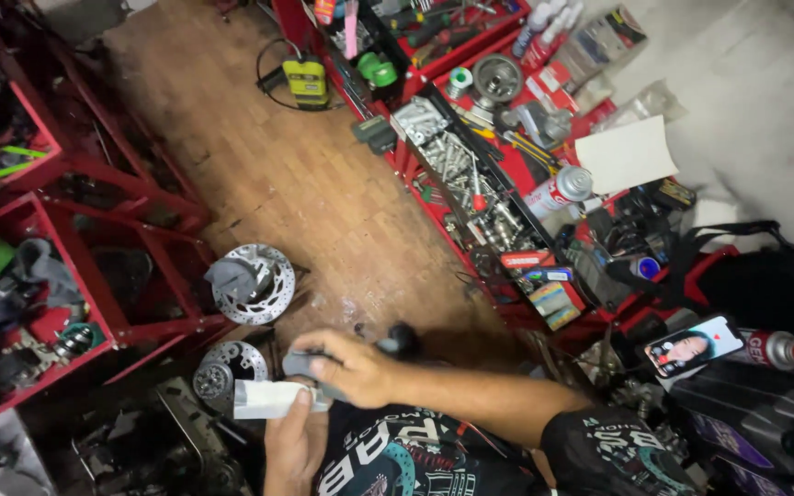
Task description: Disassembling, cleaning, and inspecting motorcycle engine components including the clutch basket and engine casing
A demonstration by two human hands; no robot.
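Dark grey part (310,365), low in the view and just in front of the person's chest, sits under the right hand (356,367). The right fingers (323,354) curl over its top and clamp it. Directly below, touching it, is a folded white cloth (273,399); the left hand (291,441) comes up from beneath with its fingers (302,397) pinching the cloth's right end against the part. A black round knob (402,340) shows just beyond the right wrist (what it belongs to cannot be told).

To the left of the hands: a small brake disc (224,366) on the floor, and above it a larger drilled brake disc (255,283) with a grey piece lying across it. Both are near but apart from the hands.

Further out: brick floor (259,156) running up the middle; a red shelf frame (130,266) on the left; a red tool tray (434,197) on the right filled with sockets and bolts. A white spray can (558,191) lies on the tray. A phone (694,346) with a lit screen rests at far right, well apart from the hands. A yellow device (306,81) sits on the floor at top.
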